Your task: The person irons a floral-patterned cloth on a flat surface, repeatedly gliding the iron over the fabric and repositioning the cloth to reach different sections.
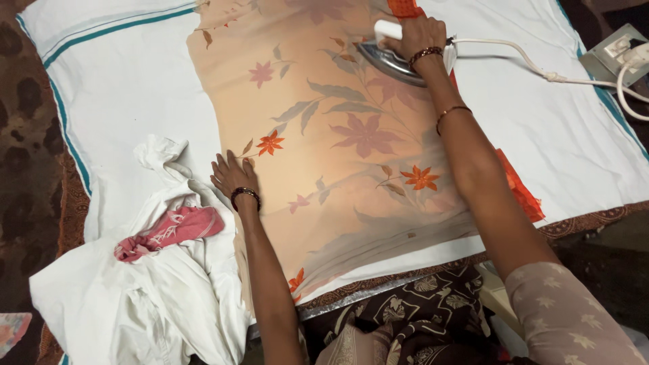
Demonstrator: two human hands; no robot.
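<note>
1. The right hand (418,35) is closed around the white handle of an electric iron (385,59), its grip wrapped tight over the top, at the far end of the spread cloth
2. The iron's metal soleplate lies flat on the peach floral fabric (338,135), pointing toward the left of the view, near the fabric's far edge
3. A white power cord (520,62) runs from the iron to the right, over the white sheet, to a wall-type socket box (612,53) lying at the far right corner
4. The left hand (231,172) rests flat, fingers spread and holding nothing, pressing down on the near left edge of the peach fabric, just beside an orange flower print
5. The peach fabric lies smooth over a white sheet with teal border stripes (101,88), which covers the surface beneath; a patterned brown edge shows under the sheet on the near side
6. An orange cloth strip (520,189) peeks out from under the right forearm, at the right edge of the peach fabric
7. To the left of the left arm lies a crumpled heap of white garments (135,297), with a pink and white cloth (172,230) bunched on top of it
8. Both wrists wear dark bead bangles, and the right forearm carries a thin bangle as well
</note>
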